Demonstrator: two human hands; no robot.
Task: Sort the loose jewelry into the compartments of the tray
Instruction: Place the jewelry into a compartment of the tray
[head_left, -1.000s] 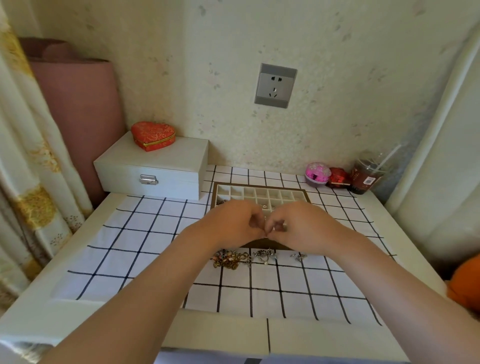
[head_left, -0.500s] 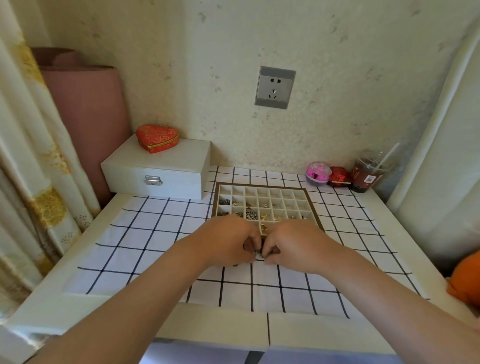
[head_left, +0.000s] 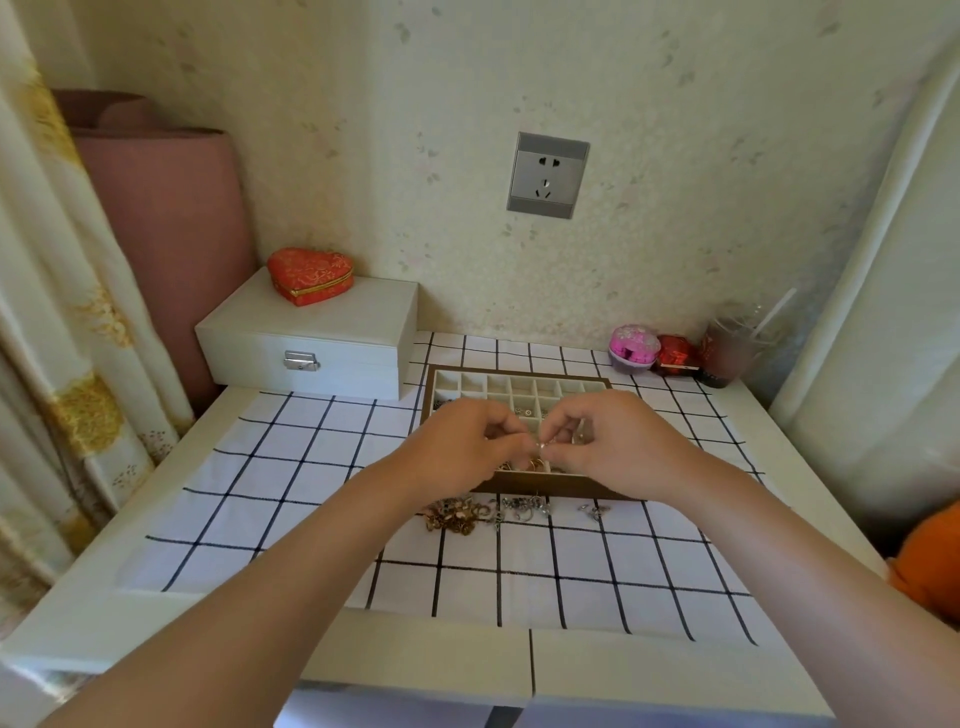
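Rose off the loose jewelry (head_left: 457, 517) on the counter (head_left: 415, 649) since the earlier frame, ending above the tray (head_left: 540, 487). Pinched one tiny pale piece (head_left: 541, 446) between fingertips of left hand (head_left: 457, 447) and right hand (head_left: 618, 447), other fingers curled; too small to identify. Hid the near compartments; could barely make out contents farther back.

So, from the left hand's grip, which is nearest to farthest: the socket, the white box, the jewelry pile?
From the left hand, pinching a small piece:
1. Jewelry pile, on the cloth just before the tray.
2. White box, back left.
3. Socket, up on the wall.
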